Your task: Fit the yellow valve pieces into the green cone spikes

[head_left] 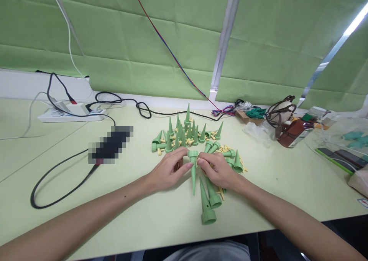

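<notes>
My left hand [171, 165] pinches a green plastic watering spike [193, 172], its wide ribbed collar up and its tip pointing down. Close against the spike's right side, just under the collar, my right hand [217, 167] is closed; whatever its fingers hold is hidden. Beyond my hands stands a cluster of green spikes [184, 132], many tip up, with small yellow valves [160, 151] among them. More yellow pieces [227, 149] lie beside spikes to the right of my right hand. Two further spikes [207, 207] lie nearer me, below that hand.
A pixelated dark device [110, 146] with a black cable lies at left, in front of a white power strip [71, 113]. At right are a brown bottle [297, 132], clear plastic bags [260, 132] and a green-edged phone [339, 159]. The table's edge [178, 243] runs close to me.
</notes>
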Motion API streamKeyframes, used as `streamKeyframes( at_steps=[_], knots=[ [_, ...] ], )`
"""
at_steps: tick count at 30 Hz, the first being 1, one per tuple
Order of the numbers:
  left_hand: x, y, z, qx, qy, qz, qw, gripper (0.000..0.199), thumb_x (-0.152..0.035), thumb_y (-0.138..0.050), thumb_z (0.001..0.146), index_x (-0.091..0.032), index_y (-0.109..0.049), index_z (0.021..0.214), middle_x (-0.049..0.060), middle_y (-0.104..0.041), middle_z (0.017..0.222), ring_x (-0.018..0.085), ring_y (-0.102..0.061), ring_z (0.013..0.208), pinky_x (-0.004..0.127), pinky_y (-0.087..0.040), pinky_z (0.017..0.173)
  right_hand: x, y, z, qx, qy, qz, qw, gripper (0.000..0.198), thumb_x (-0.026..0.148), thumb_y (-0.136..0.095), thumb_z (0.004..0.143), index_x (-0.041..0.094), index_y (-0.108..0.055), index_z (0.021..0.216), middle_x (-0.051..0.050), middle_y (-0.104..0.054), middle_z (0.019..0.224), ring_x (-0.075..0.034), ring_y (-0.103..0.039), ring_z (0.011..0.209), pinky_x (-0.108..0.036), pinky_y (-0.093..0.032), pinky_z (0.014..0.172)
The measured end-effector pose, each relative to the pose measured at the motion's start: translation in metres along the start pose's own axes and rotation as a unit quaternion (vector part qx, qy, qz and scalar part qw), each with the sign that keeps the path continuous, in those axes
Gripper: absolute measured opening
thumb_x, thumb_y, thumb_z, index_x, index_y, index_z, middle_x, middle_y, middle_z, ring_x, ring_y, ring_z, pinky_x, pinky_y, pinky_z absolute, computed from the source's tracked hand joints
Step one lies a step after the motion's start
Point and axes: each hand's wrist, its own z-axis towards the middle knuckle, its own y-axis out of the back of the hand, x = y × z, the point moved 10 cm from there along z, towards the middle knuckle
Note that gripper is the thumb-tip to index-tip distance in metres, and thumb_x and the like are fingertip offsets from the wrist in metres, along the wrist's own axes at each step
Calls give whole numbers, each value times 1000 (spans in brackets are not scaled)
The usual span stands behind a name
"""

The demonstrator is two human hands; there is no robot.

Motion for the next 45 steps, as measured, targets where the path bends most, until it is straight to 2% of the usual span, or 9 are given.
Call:
streamKeyframes(
  at_steps=[6,15,21,29,37,39,42,45],
  knots=[
    [-2,2,1,-5,-12,-7,1000,19,-33,-52,99,-17,-56,108,2,-52,90,9,-46,63,21,-39,53,1,1,0,1,1,4,1000,37,29,-39,103,21,-32,68,8,-29,54,-9,-30,47,-24,-25,51],
    [-3,2,-2,-19,-28,-2,999,20,-30,-56,97,-17,-57,112,3,-54,93,9,-48,63,21,-41,55,0,0,0,2,4,-1,1000,37,28,-39,104,21,-30,68,8,-27,55,-9,-29,47,-24,-25,52],
    [-8,5,-5,-46,-60,7,997,23,-26,-60,95,-18,-56,116,5,-57,98,8,-47,60,21,-42,54,0,0,0,4,2,3,1000,38,30,-37,104,21,-31,67,7,-28,54,-9,-30,46,-25,-26,52],
    [-25,10,-10,-86,-121,33,988,23,-19,-61,92,-18,-56,115,10,-61,107,7,-48,58,22,-44,51,-3,-1,-2,7,-10,22,1000,46,37,-28,107,21,-39,65,5,-40,54,-11,-36,48,-27,-30,54],
    [-38,9,-13,-93,-181,95,974,31,-7,-56,89,-18,-54,118,10,-61,109,6,-46,57,21,-46,53,-3,-3,-1,18,-11,37,999,50,37,-30,107,20,-38,61,5,-37,51,-10,-34,46,-27,-29,53],
    [-40,8,-14,-97,-192,115,970,31,-7,-56,90,-19,-54,118,10,-61,109,8,-52,63,22,-49,58,-4,-3,-1,17,-12,39,999,50,37,-30,107,20,-38,61,5,-36,50,-10,-33,46,-27,-28,53],
    [-41,7,-16,-99,-205,141,964,29,-7,-52,91,-19,-55,116,11,-62,106,15,-63,84,24,-52,66,-5,-4,-1,16,-15,36,999,51,37,-30,108,20,-35,60,6,-33,49,-9,-30,45,-27,-27,52],
    [-40,5,-16,-95,-207,153,962,27,-7,-49,92,-20,-55,115,11,-64,105,17,-64,89,23,-52,64,-5,-4,-1,16,-17,26,999,50,37,-31,107,20,-32,60,6,-29,50,-9,-27,45,-27,-26,51]
  ],
)
